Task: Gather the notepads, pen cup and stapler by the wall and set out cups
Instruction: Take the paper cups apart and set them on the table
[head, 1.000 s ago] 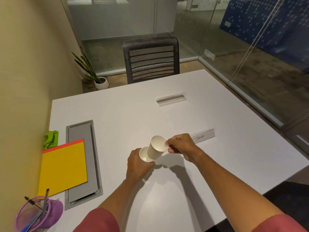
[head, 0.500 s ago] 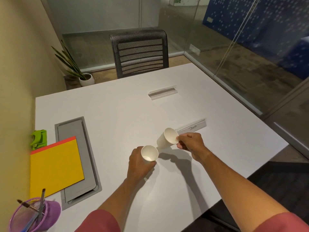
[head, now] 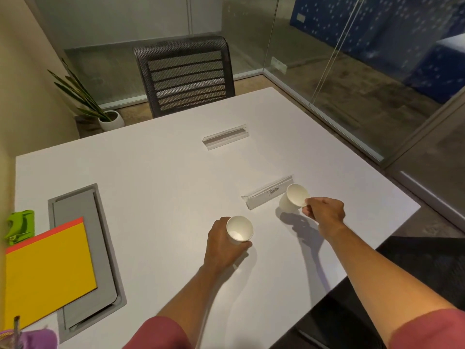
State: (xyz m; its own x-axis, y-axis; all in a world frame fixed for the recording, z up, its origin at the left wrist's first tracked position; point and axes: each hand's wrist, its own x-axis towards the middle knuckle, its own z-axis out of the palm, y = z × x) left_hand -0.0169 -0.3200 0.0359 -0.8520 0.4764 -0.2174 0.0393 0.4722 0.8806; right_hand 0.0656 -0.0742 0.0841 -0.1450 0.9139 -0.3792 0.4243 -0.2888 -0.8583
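Head view. The gathering half looks done: the yellow notepad (head: 47,270), the green stapler (head: 18,226) and the purple pen cup (head: 30,340) all sit along the wall-side edge of the white table (head: 151,177). The step in hand is judged to be setting out the cups.

The right hand (head: 324,212) pinches the rim of a tilted paper cup (head: 293,199) between thumb and fingertips, fingers narrowly curled. This cup is just beside the name card (head: 268,195), at its near right end; whether its base touches the table cannot be told.

The left hand (head: 221,244) wraps around a second paper cup (head: 239,231), fingers curled round its wall, mouth facing up. It is nearer the person, well apart from the first.

Next move, as a judgement: the right hand should bring its cup upright, seat it by the name card and let go. The left cup probably belongs by the far card holder (head: 225,139) near the chair (head: 185,74), which calls for a long reach.
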